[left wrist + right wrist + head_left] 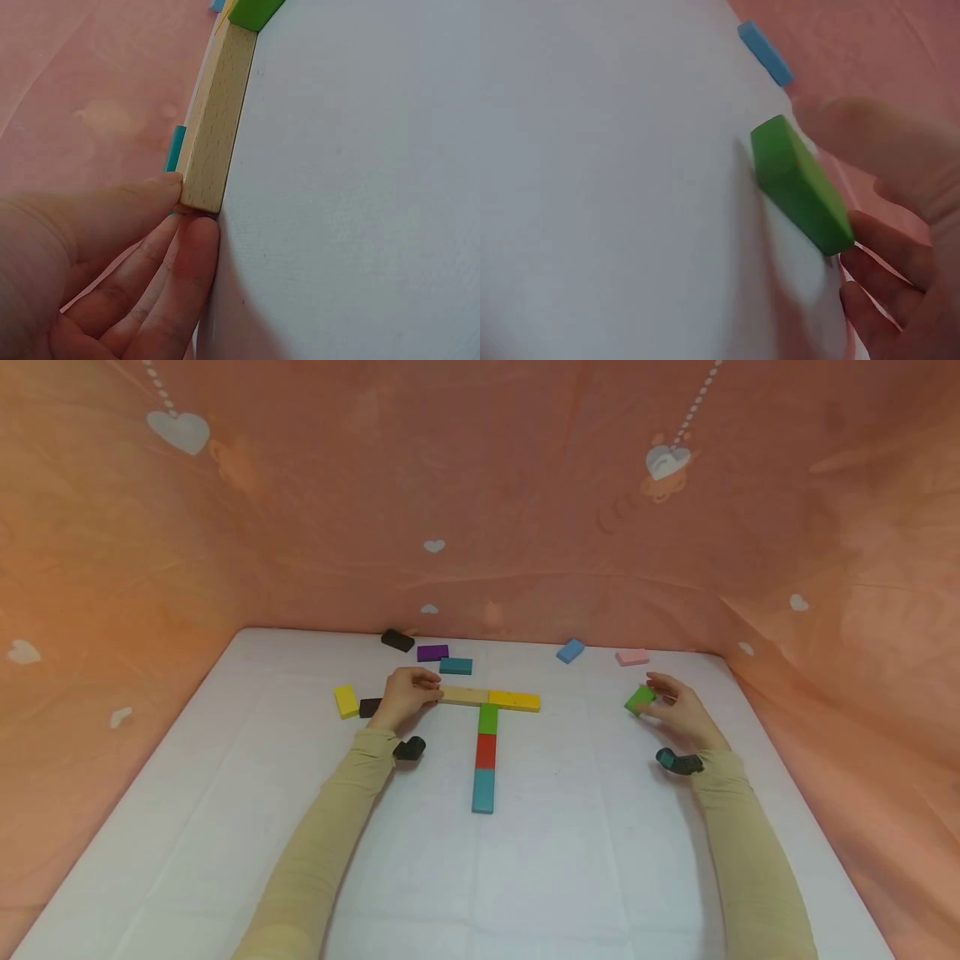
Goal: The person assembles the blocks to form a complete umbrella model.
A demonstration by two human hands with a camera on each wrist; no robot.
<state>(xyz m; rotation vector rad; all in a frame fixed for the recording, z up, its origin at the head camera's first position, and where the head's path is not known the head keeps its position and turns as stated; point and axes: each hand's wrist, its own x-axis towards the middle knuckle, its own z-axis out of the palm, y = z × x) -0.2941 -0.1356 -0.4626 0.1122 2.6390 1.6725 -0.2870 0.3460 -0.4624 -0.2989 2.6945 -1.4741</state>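
My left hand [405,697] is at the left end of a plain wooden block [465,695]. In the left wrist view its thumb touches the block's side near the end, and a fingertip rests against the end face. That block lies end to end with a yellow block [514,701]. Below their joint runs a column of a green block [487,718], a red block [486,751] and a teal block [483,791]. On the right, my right hand [678,710] holds another green block [802,184], tilted, between thumb and fingers; the exact thumb contact is unclear.
Loose blocks lie about: black [397,640], purple [432,652], teal [456,666], blue [570,650] and pink [632,657] toward the back. A yellow block [346,702] and a partly hidden black block [370,707] are left of my left hand. Orange-pink cloth [487,510] surrounds the white table [570,860].
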